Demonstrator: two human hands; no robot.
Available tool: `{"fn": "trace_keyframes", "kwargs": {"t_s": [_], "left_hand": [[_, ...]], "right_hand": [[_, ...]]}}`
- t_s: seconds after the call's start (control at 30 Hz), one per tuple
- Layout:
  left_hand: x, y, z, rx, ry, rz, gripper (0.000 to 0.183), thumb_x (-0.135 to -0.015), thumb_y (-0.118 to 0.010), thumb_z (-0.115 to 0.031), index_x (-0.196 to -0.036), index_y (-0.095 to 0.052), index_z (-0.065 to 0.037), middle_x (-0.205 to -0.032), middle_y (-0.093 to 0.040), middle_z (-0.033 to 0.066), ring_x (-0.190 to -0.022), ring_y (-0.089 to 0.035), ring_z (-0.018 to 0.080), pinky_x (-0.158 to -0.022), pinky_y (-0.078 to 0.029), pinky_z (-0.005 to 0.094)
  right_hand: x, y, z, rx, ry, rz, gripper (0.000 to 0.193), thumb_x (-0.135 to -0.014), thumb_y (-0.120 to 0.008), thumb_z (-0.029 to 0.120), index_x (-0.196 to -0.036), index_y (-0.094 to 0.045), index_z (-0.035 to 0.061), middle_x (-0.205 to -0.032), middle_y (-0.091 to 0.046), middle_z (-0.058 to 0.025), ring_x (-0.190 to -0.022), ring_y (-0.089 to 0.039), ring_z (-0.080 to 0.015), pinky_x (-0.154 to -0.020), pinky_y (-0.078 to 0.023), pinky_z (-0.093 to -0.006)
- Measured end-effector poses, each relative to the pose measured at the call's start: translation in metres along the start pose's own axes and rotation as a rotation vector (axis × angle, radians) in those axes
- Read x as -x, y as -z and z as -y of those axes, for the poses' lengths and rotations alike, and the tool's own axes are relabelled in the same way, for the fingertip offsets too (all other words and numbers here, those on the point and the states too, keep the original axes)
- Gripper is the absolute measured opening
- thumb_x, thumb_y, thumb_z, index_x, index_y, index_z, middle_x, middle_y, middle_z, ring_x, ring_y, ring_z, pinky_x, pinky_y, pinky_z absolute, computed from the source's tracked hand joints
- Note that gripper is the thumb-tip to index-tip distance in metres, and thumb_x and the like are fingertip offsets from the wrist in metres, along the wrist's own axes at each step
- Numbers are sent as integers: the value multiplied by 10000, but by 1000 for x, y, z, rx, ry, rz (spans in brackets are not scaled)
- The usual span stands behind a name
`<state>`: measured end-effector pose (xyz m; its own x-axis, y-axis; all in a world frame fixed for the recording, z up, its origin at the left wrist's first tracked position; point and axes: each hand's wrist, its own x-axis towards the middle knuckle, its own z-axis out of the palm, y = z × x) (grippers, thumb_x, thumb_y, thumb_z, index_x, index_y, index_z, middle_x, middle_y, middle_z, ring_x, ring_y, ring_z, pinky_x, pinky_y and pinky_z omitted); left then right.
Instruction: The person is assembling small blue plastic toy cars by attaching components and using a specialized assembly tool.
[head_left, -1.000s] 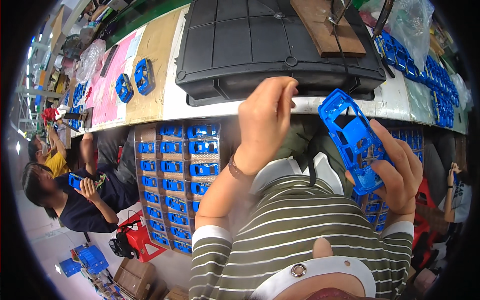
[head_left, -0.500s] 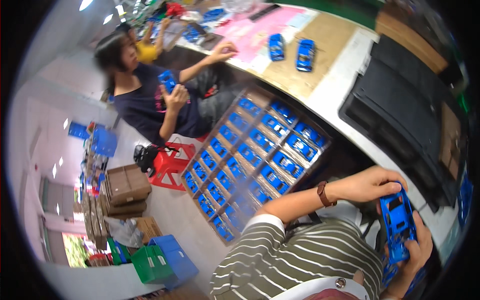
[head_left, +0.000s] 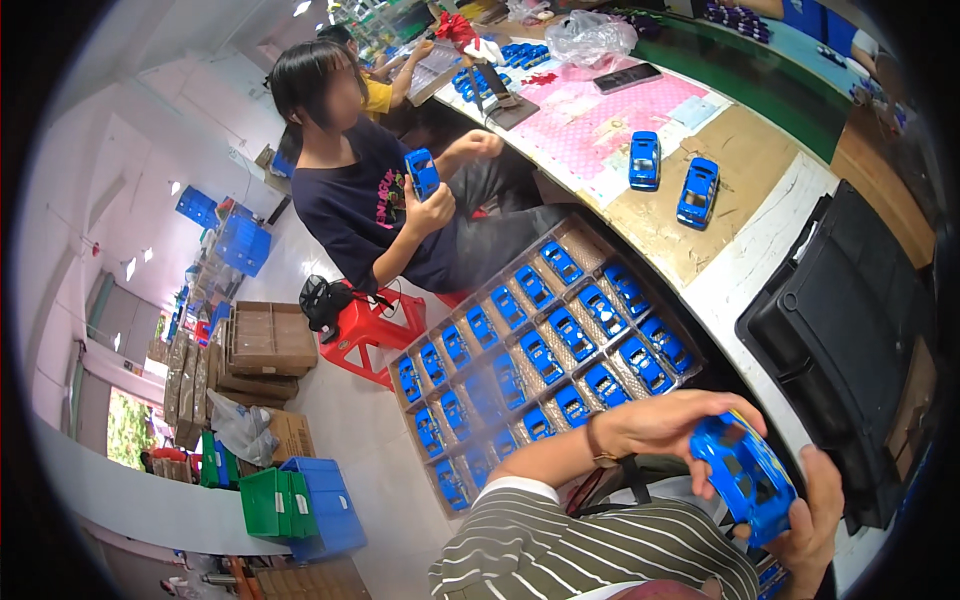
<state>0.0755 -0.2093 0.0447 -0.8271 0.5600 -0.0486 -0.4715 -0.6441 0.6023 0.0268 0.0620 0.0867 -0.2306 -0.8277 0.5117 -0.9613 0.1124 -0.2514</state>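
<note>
Between my two hands is a blue toy car body (head_left: 738, 470) with window openings, tilted so that its side and roof show. My left hand (head_left: 665, 425), with a brown strap on its wrist, grips the upper end, thumb and fingers around it. At the lower end my right hand (head_left: 815, 515) holds the same body by its edge. Close to my left forearm lies a divided tray (head_left: 700, 372) with rows of blue car bodies in its compartments. More blue parts show partly below my right hand.
A co-worker (head_left: 345, 185) beside the tray holds another blue car body (head_left: 422, 173). Two blue car bodies (head_left: 645, 160) stand on the worktable (head_left: 745, 215). A black bin (head_left: 850, 330) sits at its right. A red stool (head_left: 375, 335) and green crates (head_left: 275, 502) are at left.
My view has shifted, so the tray and table sit differently in it. The car body in my hands has turned from roof-on to a tilted side view, and my left hand now wraps its upper end.
</note>
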Motion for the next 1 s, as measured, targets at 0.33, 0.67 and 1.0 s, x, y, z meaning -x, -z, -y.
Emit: {"fn": "trace_keyframes", "kwargs": {"t_s": [0.33,0.67,1.0], "left_hand": [[-38,82,-79,-1407,-856,-810,536,-922,-441,-147,-1387,-269,57,-1428,-317,205,-1311,-343,325,-1070,-303,396],[-115,134,-73,-2163,-708,-786,690,-783,-649,-119,-1350,-299,58,-1388,-322,206,-1142,-426,399,-991,-379,426],[-115,126,-100,-2523,-701,-852,433,-785,-593,-48,-1210,-535,10,-1301,-473,170,-1225,-419,341,-1070,-272,460]], "right_hand": [[53,25,-6,-12,-238,-169,690,-925,-373,558,-1336,-348,6,-1244,-451,-288,-1055,-499,-403,-880,-408,-495],[47,47,-4,-124,-159,-205,503,-941,-388,420,-1124,-496,-35,-1007,-561,-247,-839,-549,-348,-718,-451,-426],[55,105,34,-925,139,-505,222,-885,-487,175,-886,-621,-1,-774,-618,-215,-632,-586,-282,-535,-479,-322]]}}
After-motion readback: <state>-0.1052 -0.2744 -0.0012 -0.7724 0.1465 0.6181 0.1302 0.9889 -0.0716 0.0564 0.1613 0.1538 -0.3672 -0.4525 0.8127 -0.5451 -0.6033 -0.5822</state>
